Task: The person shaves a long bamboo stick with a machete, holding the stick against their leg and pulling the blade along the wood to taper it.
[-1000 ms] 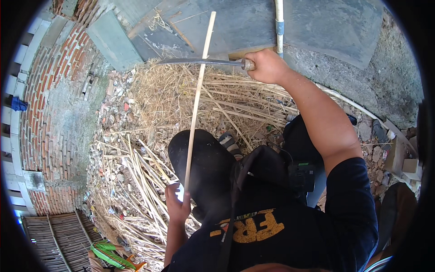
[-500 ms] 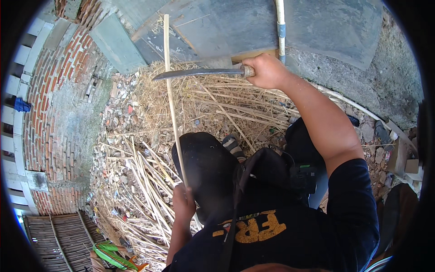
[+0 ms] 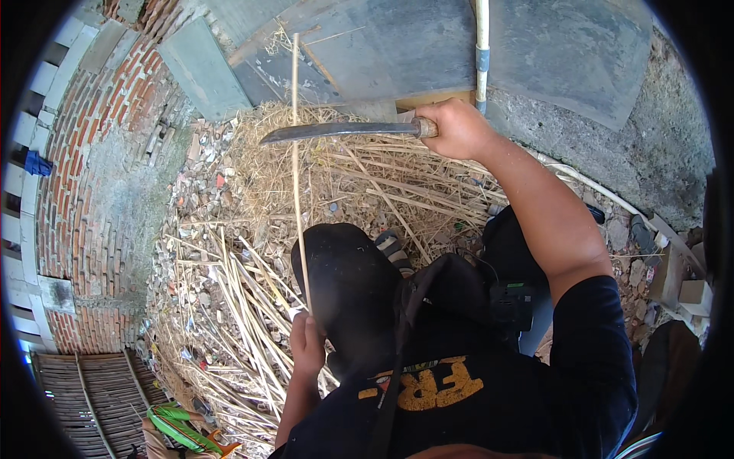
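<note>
My right hand (image 3: 459, 128), arm stretched forward, is closed round the wooden handle of a machete (image 3: 344, 130). Its long dark blade points left and crosses the upper part of a thin pale strip, probably bamboo (image 3: 297, 183). Whether blade and strip touch, I cannot tell. Close to my left knee, my left hand (image 3: 307, 346) grips the strip's lower end. From there the strip stands out ahead of me, past my knee, toward the grey panels.
Split pale strips (image 3: 256, 321) lie piled at my left, others (image 3: 405, 172) ahead among dry shavings (image 3: 267, 153) and rubble. Grey panels (image 3: 390, 53) and a white pipe (image 3: 482, 46) stand ahead, a brick wall (image 3: 92, 176) at left. Another person's green sleeve (image 3: 180, 428) shows lower left.
The strip's far end has shifted right and slightly nearer, so it stands more upright in view. My right hand and the machete have come slightly nearer and right.
</note>
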`<control>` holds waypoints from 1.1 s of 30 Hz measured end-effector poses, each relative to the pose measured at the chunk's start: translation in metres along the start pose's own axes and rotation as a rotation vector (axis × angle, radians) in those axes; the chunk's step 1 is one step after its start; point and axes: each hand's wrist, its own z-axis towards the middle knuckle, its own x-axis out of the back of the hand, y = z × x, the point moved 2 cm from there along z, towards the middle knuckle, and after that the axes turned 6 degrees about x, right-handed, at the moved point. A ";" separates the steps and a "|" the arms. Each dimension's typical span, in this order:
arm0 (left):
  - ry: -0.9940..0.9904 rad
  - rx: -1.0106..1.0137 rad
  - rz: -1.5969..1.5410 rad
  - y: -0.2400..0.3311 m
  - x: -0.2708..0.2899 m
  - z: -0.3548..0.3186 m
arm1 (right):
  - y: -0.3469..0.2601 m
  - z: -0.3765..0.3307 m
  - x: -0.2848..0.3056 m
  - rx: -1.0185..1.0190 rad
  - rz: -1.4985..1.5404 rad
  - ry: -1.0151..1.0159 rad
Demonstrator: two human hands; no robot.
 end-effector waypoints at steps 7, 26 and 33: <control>-0.023 0.067 0.194 0.019 -0.007 -0.005 | 0.006 -0.002 -0.004 0.009 -0.026 -0.022; -0.009 0.235 0.228 0.012 0.000 -0.013 | -0.016 -0.002 -0.011 0.064 -0.090 -0.216; -0.010 0.263 0.272 -0.002 0.006 -0.014 | -0.029 -0.004 -0.017 0.064 -0.113 -0.243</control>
